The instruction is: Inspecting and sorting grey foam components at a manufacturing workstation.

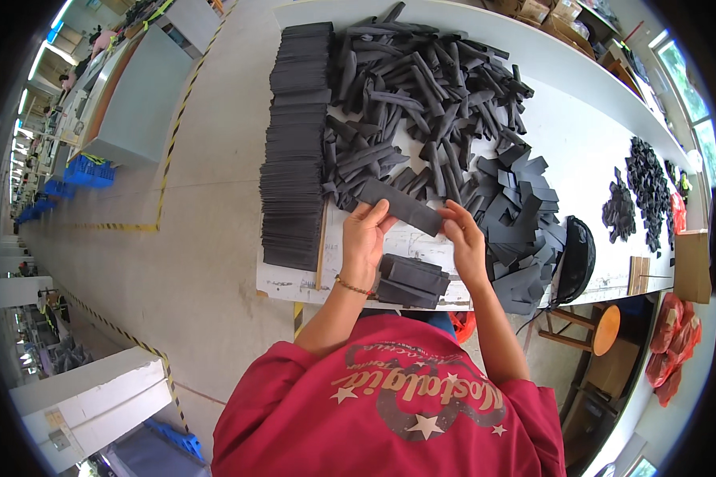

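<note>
Between my two hands, above the white table point(294, 284), a flat dark grey strip point(402, 205) of fabric-like material is stretched at a slant. My left hand point(364, 230) pinches its left part, thumb on top. At the strip's right end, the thumb and fingers of my right hand point(463, 232) grip it. Just below, near the table's front edge, lies a small stack of dark grey folded pieces point(412, 281). Beyond my hands spreads a large heap of rolled dark strips point(422, 87). To the right of my right hand lie loose flat dark pieces point(521, 219).
A long, tightly packed row of dark pieces point(296, 151) lines the table's left side, beside a wooden strip point(321, 246). On the right are a black bag-like object point(574, 261), smaller dark piles point(648, 191) and a cardboard box point(691, 267). A wooden stool point(605, 330) stands below.
</note>
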Tool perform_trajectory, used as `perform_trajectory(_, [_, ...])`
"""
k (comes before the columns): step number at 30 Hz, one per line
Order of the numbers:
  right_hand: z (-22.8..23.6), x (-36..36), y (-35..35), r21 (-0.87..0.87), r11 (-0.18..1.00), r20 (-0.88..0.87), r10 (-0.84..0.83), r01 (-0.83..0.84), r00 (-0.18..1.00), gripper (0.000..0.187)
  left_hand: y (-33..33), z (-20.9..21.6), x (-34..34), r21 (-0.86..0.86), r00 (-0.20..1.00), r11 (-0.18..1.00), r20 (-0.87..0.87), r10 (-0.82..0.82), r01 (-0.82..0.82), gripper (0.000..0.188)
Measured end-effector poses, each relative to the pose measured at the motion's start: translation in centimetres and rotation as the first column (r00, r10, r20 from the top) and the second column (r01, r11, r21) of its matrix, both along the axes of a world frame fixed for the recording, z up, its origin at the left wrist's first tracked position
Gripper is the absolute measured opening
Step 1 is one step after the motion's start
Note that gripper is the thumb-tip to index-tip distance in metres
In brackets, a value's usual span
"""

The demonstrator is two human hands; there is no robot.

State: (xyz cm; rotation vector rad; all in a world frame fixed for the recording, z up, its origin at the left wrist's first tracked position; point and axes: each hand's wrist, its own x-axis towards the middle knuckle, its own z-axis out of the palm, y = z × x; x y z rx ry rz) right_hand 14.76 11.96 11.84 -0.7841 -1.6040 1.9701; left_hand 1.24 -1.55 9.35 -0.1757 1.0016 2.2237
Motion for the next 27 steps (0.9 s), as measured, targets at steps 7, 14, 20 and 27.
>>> perform_trajectory(7, [-1.7, -0.2, 0.0, -0.085, 0.993, 0.073, 0.090, -0.084, 0.993, 0.019, 0.0, -0.6, 0.2, 0.009, 1.000, 1.000, 0.016, 0.014, -0.014, 0.006])
perform_trajectory(14, [-3.3, 2.9, 0.6, -0.141, 0.977, 0.241, 0.193, -0.162, 0.951, 0.020, -3.0, -3.4, 0.8, -0.361, 0.980, 0.932, -0.189, -0.056, -0.016, 0.021])
perform_trajectory(20, [-7.1, 7.9, 0.1, -0.240, 0.943, 0.477, 0.322, -0.231, 0.818, 0.022, -5.1, -7.0, 5.2, -0.543, 0.950, 0.835, -0.207, -0.236, 0.089, 0.022])
perform_trajectory(27, [-8.3, 9.2, -0.3, -0.181, 0.936, 0.566, 0.349, -0.301, 0.747, 0.027, -6.4, -9.4, 7.5, -0.562, 0.956, 0.820, -0.167, -0.240, 0.107, 0.022])
